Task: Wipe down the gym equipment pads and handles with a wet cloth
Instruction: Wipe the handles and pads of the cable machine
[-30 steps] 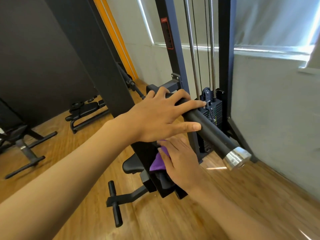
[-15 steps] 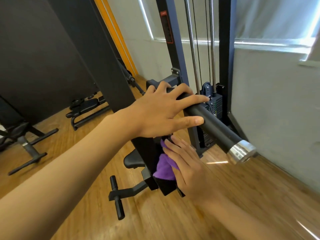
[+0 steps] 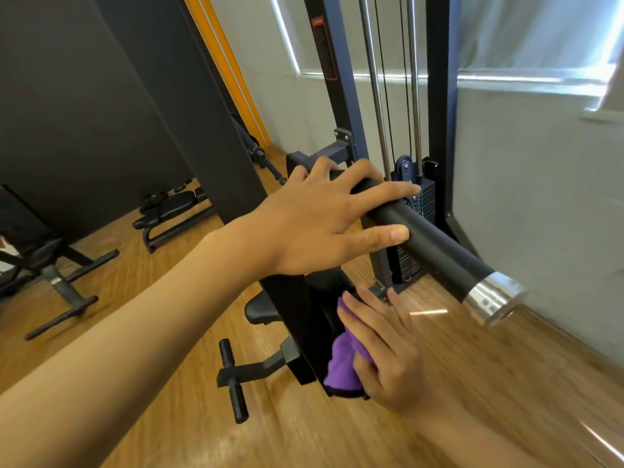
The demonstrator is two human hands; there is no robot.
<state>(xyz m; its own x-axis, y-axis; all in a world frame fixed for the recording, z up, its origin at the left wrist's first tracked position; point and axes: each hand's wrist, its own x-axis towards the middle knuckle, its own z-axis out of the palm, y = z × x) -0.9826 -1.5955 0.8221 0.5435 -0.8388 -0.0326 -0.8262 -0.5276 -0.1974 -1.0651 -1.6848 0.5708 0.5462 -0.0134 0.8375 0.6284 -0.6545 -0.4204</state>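
A black bar handle (image 3: 439, 244) with a chrome end cap (image 3: 493, 298) sticks out toward me from the cable machine. My left hand (image 3: 317, 224) rests on top of it, fingers spread and nearly straight, thumb lying along its side. Below the bar stands a black upright pad (image 3: 304, 309). My right hand (image 3: 388, 352) presses a purple cloth (image 3: 341, 366) flat against the lower part of the pad with straight fingers. My fingers cover most of the cloth.
The machine's weight stack (image 3: 422, 204), guide rods and dark frame stand behind the bar, close to a grey wall (image 3: 540, 197) on the right. A small seat (image 3: 260, 309) and a foot bar (image 3: 233, 383) sit low on the wooden floor. Two benches (image 3: 175, 211) (image 3: 50, 265) stand at left.
My right hand has slid the purple cloth down the pad, from just under the bar toward the pad's lower end. My left hand has stayed on the bar.
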